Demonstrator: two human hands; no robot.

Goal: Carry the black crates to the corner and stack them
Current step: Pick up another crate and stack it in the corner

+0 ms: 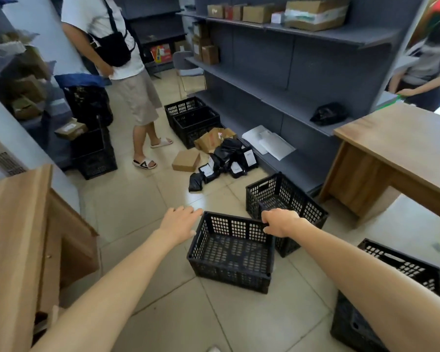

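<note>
Head view: near crate [231, 252], black and perforated, on the tiled floor [142, 204] between both forearms; right hand [281, 223] curled over the far right corner of its rim, gripping it; left hand [178, 222] beside the far left corner, fingers extended and relaxed, fingertips at the rim, holding nothing. Second crate [285, 199] just behind and to the right, touching or nearly touching the near crate, beside the base of the grey shelving [302, 62]; third crate [391, 283] at lower right, partly hidden by the right forearm. Two crates [192, 118] farther back against the shelving, one set in front of the other; black parcels [224, 161] and a brown box [186, 160] heaped on the floor between them and the second crate. Wooden desk [396, 138] at right; wooden cabinet [15, 237] at left. A standing person [127, 72] in sandals at upper centre-left; another person [427, 64] at the far right edge.
</note>
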